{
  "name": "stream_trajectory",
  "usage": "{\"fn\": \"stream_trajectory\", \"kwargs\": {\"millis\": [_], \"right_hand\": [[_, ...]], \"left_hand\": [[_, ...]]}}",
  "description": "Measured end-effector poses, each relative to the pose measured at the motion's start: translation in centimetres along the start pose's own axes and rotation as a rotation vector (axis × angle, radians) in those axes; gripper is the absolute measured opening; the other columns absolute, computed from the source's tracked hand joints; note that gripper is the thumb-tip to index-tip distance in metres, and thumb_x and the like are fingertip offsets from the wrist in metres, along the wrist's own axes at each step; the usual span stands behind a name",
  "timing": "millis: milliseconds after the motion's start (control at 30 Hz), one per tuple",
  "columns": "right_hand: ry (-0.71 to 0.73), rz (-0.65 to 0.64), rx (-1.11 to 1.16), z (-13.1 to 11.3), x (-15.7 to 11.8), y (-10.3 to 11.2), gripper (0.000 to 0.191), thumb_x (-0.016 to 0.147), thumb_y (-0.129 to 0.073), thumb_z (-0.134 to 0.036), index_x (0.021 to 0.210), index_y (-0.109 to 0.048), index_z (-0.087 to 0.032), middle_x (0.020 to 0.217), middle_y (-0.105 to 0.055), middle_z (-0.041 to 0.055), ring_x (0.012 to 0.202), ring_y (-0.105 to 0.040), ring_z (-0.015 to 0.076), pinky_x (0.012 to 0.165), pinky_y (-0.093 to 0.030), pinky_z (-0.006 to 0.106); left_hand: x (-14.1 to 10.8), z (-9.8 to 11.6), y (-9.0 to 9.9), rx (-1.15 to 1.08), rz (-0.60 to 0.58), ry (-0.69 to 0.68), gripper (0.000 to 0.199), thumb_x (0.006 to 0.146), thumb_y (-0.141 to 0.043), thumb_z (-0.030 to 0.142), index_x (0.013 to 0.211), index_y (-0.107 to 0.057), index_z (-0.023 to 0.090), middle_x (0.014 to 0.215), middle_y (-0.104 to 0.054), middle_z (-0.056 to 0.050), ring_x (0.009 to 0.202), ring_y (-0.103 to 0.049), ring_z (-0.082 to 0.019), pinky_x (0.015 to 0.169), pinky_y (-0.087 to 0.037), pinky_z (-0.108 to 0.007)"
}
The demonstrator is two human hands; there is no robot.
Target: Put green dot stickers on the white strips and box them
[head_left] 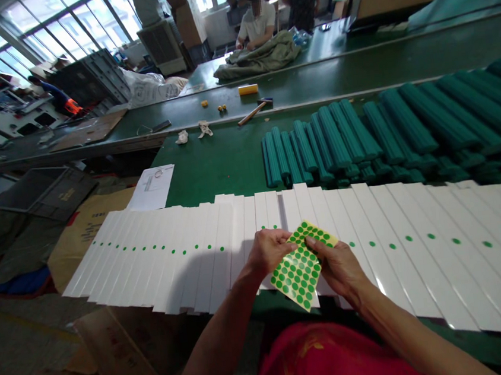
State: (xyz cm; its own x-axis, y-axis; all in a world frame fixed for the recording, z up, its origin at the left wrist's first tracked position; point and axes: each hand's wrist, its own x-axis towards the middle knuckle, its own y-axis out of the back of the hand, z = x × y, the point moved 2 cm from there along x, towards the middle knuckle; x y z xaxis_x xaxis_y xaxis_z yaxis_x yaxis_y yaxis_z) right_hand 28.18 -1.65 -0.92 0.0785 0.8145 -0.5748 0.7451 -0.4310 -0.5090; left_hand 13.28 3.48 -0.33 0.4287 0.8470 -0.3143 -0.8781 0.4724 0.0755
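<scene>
A yellow sheet of round green stickers (296, 273) is tilted between my hands over the row of white boxes. My right hand (339, 263) grips its right side, thumb on the front. On the upper left edge of the sheet, my left hand (266, 250) is closed in a pinch; whether a loose sticker is between those fingertips cannot be made out. Long narrow white boxes (206, 275) lie side by side beneath, many bearing one green dot (222, 249). Under my hands and the sheet, parts of the middle boxes are hidden.
Dark green ribbed rolls (335, 137) are piled behind the boxes at right. A hammer (255, 112), a yellow cylinder (248, 90) and crumpled paper (204, 129) lie farther back. White paper (152, 187) is at left, cardboard (116, 357) below. Another person (258, 25) sits across the green table.
</scene>
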Motion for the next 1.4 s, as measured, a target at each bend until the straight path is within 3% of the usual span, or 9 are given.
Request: {"fn": "stream_trajectory", "kwargs": {"millis": [167, 433, 633, 733, 900, 1067, 1233, 1400], "right_hand": [[0.014, -0.053, -0.022, -0.1, 0.1, 0.1, 0.022, 0.065, -0.082, -0.023, 0.082, -0.073, -0.012, 0.077, -0.072, 0.0060, 0.066, -0.064, 0.0152, 0.066, -0.051, 0.026], [0.044, -0.020, -0.122, 0.0, 0.6, 0.7, 0.023, 0.061, -0.084, -0.026, 0.077, -0.074, -0.012, 0.070, -0.071, 0.0061, 0.063, -0.062, 0.0147, 0.060, -0.048, 0.024], [0.019, -0.064, -0.197, -1.0, 0.5, 1.0, 0.040, 0.064, -0.082, -0.032, 0.100, -0.074, -0.017, 0.088, -0.073, 0.0079, 0.073, -0.064, 0.0166, 0.066, -0.050, 0.028], [0.060, -0.062, -0.317, -1.4, 0.7, 1.2, 0.036, 0.064, -0.082, -0.034, 0.095, -0.076, -0.016, 0.084, -0.073, 0.0081, 0.075, -0.064, 0.0178, 0.068, -0.049, 0.029], [0.139, -0.017, -0.463, -1.3, 0.9, 1.2, 0.026, 0.066, -0.080, -0.037, 0.078, -0.076, -0.014, 0.068, -0.070, 0.0053, 0.060, -0.058, 0.0133, 0.055, -0.042, 0.024], [0.115, -0.011, -0.460, -0.8, 0.8, 1.2, 0.026, 0.069, -0.077, -0.038, 0.078, -0.074, -0.014, 0.062, -0.066, 0.0027, 0.054, -0.054, 0.0118, 0.049, -0.037, 0.023], [0.083, -0.036, -0.434, -0.6, 0.5, 0.6, 0.026, 0.070, -0.075, -0.040, 0.071, -0.071, -0.014, 0.058, -0.062, 0.0010, 0.050, -0.050, 0.0093, 0.046, -0.032, 0.021], [0.079, -0.048, -0.414, -0.6, 0.1, 0.0, 0.029, 0.066, -0.078, -0.038, 0.083, -0.074, -0.015, 0.066, -0.068, 0.0034, 0.056, -0.055, 0.0126, 0.050, -0.036, 0.023]], "left_hand": [[0.0, 0.0, 0.3, 0.056, 0.035, 0.008, 0.025, 0.068, -0.066, 0.029, 0.085, -0.073, 0.011, 0.070, -0.068, -0.003, 0.060, -0.057, -0.012, 0.052, -0.041, -0.020], [-0.1, 0.2, 0.7, 0.173, -0.068, 0.008, 0.022, 0.070, -0.063, 0.029, 0.077, -0.072, 0.011, 0.057, -0.056, 0.002, 0.052, -0.045, -0.008, 0.046, -0.030, -0.018], [0.1, 0.2, 1.3, 0.214, -0.088, -0.001, 0.024, 0.070, -0.061, 0.027, 0.085, -0.074, 0.013, 0.059, -0.056, 0.002, 0.054, -0.046, -0.008, 0.048, -0.031, -0.018], [0.3, 0.4, 1.7, 0.299, -0.143, -0.035, 0.023, 0.071, -0.060, 0.026, 0.083, -0.074, 0.013, 0.058, -0.053, 0.003, 0.055, -0.045, -0.008, 0.049, -0.030, -0.018], [0.4, 0.6, 1.8, 0.376, -0.170, -0.038, 0.025, 0.071, -0.061, 0.031, 0.084, -0.074, 0.014, 0.057, -0.053, 0.003, 0.055, -0.043, -0.008, 0.050, -0.030, -0.019], [0.4, 0.8, 0.9, 0.303, -0.131, 0.010, 0.036, 0.070, -0.065, 0.037, 0.098, -0.072, 0.015, 0.064, -0.061, 0.002, 0.058, -0.049, -0.011, 0.053, -0.034, -0.020], [0.5, 1.0, 0.4, 0.361, -0.034, -0.013, 0.025, 0.070, -0.064, 0.032, 0.085, -0.074, 0.015, 0.062, -0.058, 0.003, 0.058, -0.047, -0.010, 0.051, -0.032, -0.019], [0.6, 0.7, 0.4, 0.302, -0.084, -0.009, 0.021, 0.070, -0.063, 0.029, 0.080, -0.074, 0.013, 0.056, -0.053, 0.004, 0.054, -0.045, -0.008, 0.048, -0.029, -0.019]]}}
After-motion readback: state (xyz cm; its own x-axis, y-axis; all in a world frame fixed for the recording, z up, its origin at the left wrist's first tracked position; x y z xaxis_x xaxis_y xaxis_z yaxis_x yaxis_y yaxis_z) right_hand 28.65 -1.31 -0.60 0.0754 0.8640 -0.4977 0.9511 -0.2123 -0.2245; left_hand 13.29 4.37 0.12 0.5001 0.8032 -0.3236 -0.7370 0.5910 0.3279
